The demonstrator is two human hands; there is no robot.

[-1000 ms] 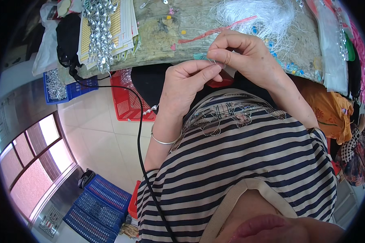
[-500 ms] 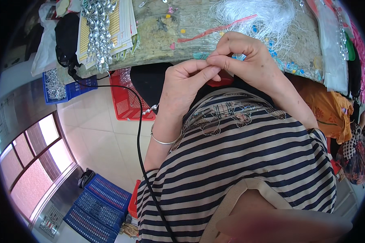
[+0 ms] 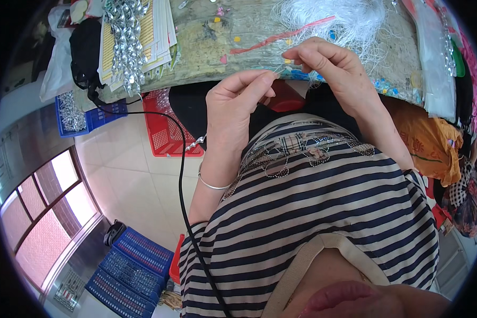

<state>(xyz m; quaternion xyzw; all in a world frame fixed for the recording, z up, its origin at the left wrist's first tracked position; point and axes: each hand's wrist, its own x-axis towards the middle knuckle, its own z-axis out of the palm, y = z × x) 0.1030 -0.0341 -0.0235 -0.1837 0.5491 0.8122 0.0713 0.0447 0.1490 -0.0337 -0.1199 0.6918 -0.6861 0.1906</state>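
Observation:
My left hand [image 3: 233, 98] is closed in a pinch just over the near edge of the worktable [image 3: 201, 58]. A thin, pale thread [image 3: 279, 69] sticks out from between its thumb and forefinger, toward the right hand. Up and to the right, my right hand [image 3: 336, 69] is also pinched, with thumb and forefinger together; the thread appears to reach its fingertips, though it is very fine there. Beyond my right hand lies a loose heap of white thread [image 3: 350, 24], with a pinkish-red strip [image 3: 281, 37] at its left side.
Silver twisted garlands [image 3: 126, 47] lie over printed cards [image 3: 156, 40] at the far left. A black cable [image 3: 183, 175] hangs left of my arm. Below the table are a red basket [image 3: 167, 135] and a blue bin [image 3: 98, 119]. Plastic sheets [image 3: 437, 63] drape over the right edge.
My hands, fingertips touching before, have drawn apart. The right went slightly up and to the right, the left slightly left, and the thin thread now shows between them.

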